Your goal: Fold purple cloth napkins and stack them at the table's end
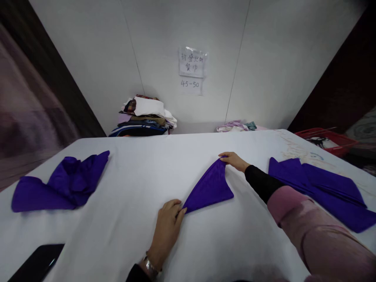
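Observation:
A purple cloth napkin (212, 186), folded into a triangle, lies in the middle of the white-covered table (141, 172). My left hand (168, 224) pinches its near left corner between thumb and fingers. At the upper corner my right hand (234, 161) grips the cloth, with the napkin's long edge stretched between both hands. The third corner points right and lies free on the table. Left of the hands sits a crumpled purple cloth (70, 182). Folded purple cloths (317, 180) lie on the right, partly behind my right sleeve.
A black phone-like object (37, 262) rests at the near left. Piled clothes (147, 117) stand against the wall at the back, with a smaller cloth heap (235, 126) to their right. A red basket (329, 141) is beyond the table's right edge. Handwritten papers (192, 70) hang on the wall.

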`<action>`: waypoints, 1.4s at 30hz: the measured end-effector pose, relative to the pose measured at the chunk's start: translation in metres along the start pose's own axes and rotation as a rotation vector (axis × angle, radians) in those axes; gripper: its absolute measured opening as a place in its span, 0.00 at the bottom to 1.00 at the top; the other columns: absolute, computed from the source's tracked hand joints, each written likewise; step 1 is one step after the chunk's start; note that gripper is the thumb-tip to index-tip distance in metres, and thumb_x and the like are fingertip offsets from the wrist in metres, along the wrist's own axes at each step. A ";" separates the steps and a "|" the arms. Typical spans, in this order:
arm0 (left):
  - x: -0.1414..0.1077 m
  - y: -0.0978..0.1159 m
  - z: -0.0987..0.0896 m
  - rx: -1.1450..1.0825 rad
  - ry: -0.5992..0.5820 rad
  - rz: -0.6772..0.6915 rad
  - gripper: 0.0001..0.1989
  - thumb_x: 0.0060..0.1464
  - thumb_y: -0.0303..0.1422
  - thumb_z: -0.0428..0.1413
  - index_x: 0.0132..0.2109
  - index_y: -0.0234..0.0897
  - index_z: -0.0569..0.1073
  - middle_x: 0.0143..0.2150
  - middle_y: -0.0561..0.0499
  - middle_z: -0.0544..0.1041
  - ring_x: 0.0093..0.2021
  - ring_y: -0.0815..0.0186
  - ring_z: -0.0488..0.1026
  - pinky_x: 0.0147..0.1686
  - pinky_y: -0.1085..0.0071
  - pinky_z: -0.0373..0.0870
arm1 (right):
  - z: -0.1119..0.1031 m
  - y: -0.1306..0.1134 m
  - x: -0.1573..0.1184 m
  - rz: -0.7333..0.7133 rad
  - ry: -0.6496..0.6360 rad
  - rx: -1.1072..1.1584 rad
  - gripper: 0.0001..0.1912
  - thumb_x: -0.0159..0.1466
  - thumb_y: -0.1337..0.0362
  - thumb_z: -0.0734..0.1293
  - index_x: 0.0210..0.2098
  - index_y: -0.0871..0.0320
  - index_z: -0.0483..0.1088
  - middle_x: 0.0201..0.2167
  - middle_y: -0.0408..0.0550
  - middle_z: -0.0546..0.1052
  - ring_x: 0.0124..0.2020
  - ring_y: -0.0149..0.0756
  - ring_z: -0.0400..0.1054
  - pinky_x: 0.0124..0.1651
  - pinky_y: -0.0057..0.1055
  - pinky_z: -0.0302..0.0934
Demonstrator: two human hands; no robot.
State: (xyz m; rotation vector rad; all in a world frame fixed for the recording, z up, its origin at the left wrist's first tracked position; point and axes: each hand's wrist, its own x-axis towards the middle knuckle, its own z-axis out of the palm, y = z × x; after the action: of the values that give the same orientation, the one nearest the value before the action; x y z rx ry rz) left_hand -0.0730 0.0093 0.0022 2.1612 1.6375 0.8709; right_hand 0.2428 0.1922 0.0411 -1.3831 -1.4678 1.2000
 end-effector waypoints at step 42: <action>-0.042 0.026 -0.008 0.412 -0.282 0.451 0.33 0.57 0.49 0.45 0.64 0.38 0.51 0.66 0.42 0.54 0.65 0.55 0.50 0.60 0.50 0.52 | -0.014 0.064 -0.207 -0.702 -0.092 -0.892 0.17 0.66 0.69 0.56 0.51 0.52 0.68 0.48 0.51 0.72 0.49 0.41 0.66 0.49 0.41 0.63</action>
State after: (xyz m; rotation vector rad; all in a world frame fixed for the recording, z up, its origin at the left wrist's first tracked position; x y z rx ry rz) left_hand -0.0653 -0.0390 0.0111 2.8492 1.2949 0.3123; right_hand 0.2954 -0.0140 -0.0037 -1.1260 -2.4301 0.1342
